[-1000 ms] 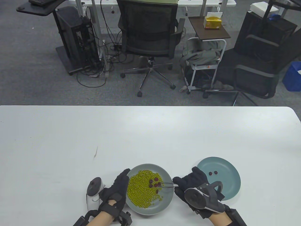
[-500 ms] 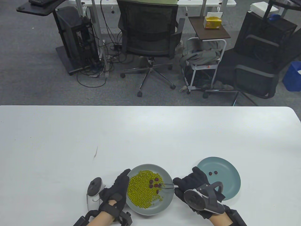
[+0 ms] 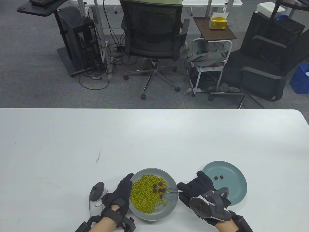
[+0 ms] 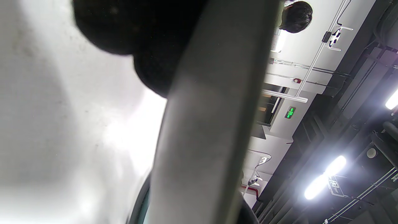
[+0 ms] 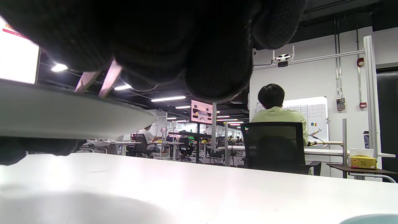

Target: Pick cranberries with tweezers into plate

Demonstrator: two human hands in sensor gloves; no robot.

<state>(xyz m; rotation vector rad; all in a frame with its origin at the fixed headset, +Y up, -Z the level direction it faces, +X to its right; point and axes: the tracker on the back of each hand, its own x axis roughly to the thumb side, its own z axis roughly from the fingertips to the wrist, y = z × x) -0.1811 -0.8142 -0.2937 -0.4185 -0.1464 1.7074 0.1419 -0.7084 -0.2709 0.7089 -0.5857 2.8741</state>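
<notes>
Cranberries, dark red: five (image 3: 159, 188) among green beans (two (image 3: 218, 177) beyond the right hand (image 3: 196, 189), which pinches metal tweezers (image 3: 172, 190)); left hand (image 3: 120, 193) spread against grey plate (image 3: 166, 210).

The camera lies almost on its side, very close to the table (image 4: 62, 140), whose white surface fills the left half of the frame, blurred and glaring. At the top, the black gloved fingers (image 4: 136, 28) of the left hand (image 4: 149, 43) press against the grey rim of a plate (image 4: 205, 124), which runs as a broad out-of-focus band from the top edge down to the bottom. To the right of the rim the room appears tilted: a white wall (image 4: 298, 59) with pipes, a small green sign (image 4: 289, 112), bright strip lights (image 4: 325, 177) on a dark ceiling, and the dark-haired head of a person (image 4: 296, 17) near the top edge.
</notes>
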